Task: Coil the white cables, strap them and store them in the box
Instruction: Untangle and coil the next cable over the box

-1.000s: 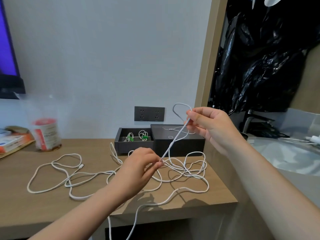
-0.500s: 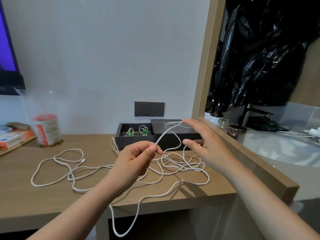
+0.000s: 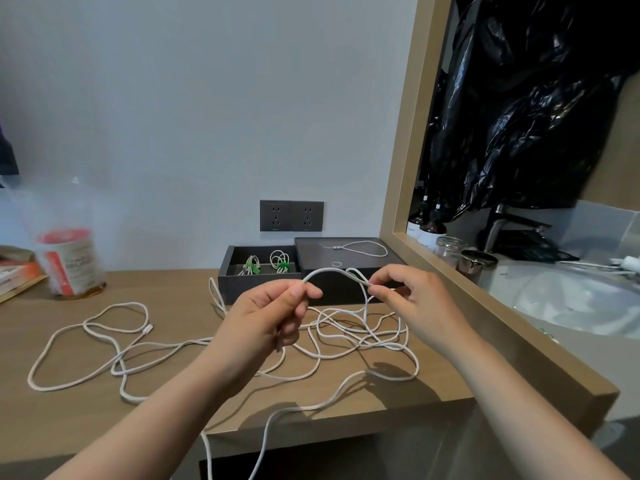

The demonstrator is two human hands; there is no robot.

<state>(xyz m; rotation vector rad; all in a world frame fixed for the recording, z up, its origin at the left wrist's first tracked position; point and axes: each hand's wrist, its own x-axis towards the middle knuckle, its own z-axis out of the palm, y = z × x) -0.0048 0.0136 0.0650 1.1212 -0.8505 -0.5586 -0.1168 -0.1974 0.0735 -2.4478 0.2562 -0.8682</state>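
Note:
A long white cable lies in loose tangled loops across the wooden desk, and one part hangs over the front edge. My left hand pinches the cable between thumb and fingers above the desk. My right hand pinches the same cable a short span to the right, so an arch of cable stands between the two hands. Behind them sits an open dark box holding two small coiled cables with green straps. Its lid lies beside it, with a thin white cord on top.
A plastic bag with a red-and-white can stands at the back left, next to books. A double wall socket is above the box. On the right, a wooden frame borders a sink counter with bottles, jars and a black plastic bag.
My right hand let go of the raised cable, came down open, and now pinches the cable again close to my left hand. The straight taut stretch has become a short arch.

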